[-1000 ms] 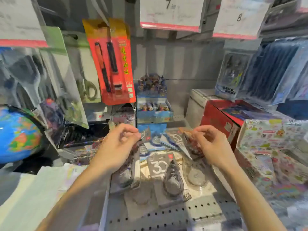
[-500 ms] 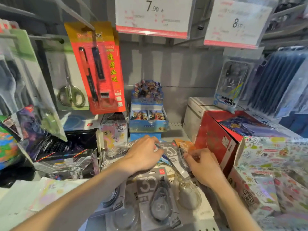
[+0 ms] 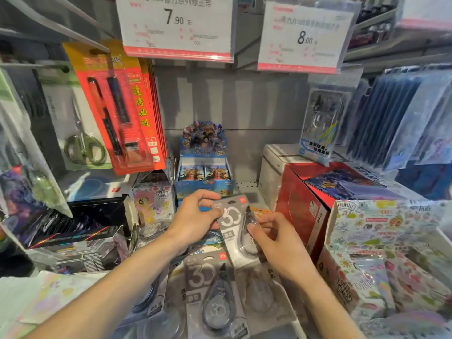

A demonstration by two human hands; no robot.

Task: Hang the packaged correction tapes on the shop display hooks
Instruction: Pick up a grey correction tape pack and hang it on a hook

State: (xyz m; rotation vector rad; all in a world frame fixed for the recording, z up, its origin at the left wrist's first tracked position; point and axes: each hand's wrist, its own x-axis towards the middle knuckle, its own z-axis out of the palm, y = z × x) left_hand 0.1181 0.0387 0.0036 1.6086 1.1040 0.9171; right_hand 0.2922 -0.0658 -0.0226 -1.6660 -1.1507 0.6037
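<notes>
My left hand (image 3: 195,216) and right hand (image 3: 274,243) pinch a grey cardboard-and-plastic correction tape pack (image 3: 234,223). It looks light, stiff, slippery; I'd hold its card edges.

Single head view, close above shelf (image 3: 247,189), facing forward and down.

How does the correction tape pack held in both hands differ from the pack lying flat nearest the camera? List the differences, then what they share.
1. The held pack is lifted and tilted, gripped by the left hand and right hand; the lying pack rests flat on the pile, untouched.
2. The held pack's dispenser is partly hidden by fingers; the lying pack's teardrop-shaped dispenser shows in full.

Shared: grey card, large "30", red corner logo.
</notes>
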